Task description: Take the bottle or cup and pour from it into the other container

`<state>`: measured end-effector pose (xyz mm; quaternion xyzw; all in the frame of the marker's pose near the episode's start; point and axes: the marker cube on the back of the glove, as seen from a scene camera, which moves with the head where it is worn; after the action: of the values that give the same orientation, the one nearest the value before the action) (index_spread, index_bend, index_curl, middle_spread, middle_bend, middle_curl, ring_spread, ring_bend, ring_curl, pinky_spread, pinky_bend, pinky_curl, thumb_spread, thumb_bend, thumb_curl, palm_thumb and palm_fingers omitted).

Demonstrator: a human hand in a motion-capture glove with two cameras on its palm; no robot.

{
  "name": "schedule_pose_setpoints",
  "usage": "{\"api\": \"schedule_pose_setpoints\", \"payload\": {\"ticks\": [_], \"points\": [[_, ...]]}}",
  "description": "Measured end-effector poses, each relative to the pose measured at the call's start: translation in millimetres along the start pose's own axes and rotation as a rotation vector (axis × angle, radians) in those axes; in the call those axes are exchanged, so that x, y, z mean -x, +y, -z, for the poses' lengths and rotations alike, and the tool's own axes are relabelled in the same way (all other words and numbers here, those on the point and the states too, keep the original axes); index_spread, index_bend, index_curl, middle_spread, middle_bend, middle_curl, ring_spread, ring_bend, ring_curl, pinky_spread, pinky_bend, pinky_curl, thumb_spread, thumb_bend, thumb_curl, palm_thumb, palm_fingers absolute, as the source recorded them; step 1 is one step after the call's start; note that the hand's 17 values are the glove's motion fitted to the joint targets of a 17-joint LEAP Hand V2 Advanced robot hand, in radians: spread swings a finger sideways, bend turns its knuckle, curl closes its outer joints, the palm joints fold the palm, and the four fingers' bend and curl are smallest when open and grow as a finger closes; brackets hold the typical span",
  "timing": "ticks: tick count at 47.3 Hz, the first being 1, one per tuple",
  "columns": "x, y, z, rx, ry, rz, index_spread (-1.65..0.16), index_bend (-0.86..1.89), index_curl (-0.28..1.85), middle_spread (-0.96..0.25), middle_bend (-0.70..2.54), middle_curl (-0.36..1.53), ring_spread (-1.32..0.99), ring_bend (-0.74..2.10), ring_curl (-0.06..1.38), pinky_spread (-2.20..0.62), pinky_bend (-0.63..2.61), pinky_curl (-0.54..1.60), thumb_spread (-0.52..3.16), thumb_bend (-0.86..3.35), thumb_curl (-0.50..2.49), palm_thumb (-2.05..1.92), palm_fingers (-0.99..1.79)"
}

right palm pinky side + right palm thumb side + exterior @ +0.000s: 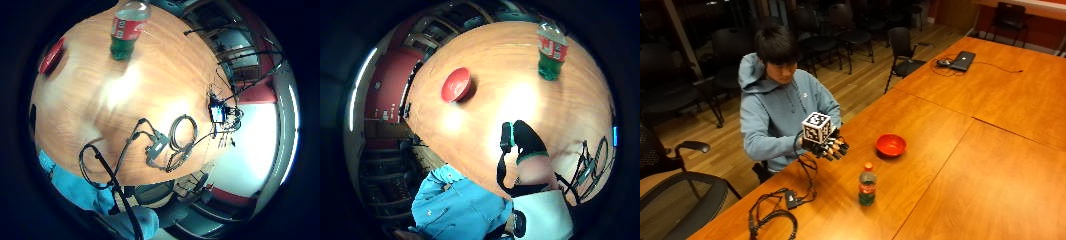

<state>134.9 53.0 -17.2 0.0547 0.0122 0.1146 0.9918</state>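
Observation:
A green plastic bottle (867, 185) with a red label and orange cap stands upright on the wooden table (946, 150); it also shows in both palm views (126, 31) (551, 51). A red bowl (891, 145) sits a little beyond it, nearer the table's edge (456, 84). My gloved right hand (826, 146) hovers above the table, between the person's chest and the bottle, fingers relaxed and holding nothing. It is well apart from both bottle and bowl.
Coiled black cables and a small box (783, 205) lie on the table near the front corner (165, 145). A laptop (962, 60) rests on the far table. Chairs (903, 47) stand along the floor side.

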Motion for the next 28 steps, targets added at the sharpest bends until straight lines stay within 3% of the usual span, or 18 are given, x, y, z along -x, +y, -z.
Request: {"api": "schedule_pose_setpoints", "payload": {"ticks": [14,28], "points": [[-57.0,9.8,6.2,-0.098,-0.014,-0.117,-0.34,0.15,0.26,0.02,0.18,0.28,0.14,0.36,0.25,0.22,0.58,0.24,1.04,-0.02,0.43,0.70,0.11],[-97.7,6.9,4.6,-0.330,-0.131,-0.154,-0.31,0.14,0.24,0.03,0.19,0.29,0.14,0.39,0.27,0.22,0.61,0.25,1.01,-0.03,0.43,0.68,0.12]]}}
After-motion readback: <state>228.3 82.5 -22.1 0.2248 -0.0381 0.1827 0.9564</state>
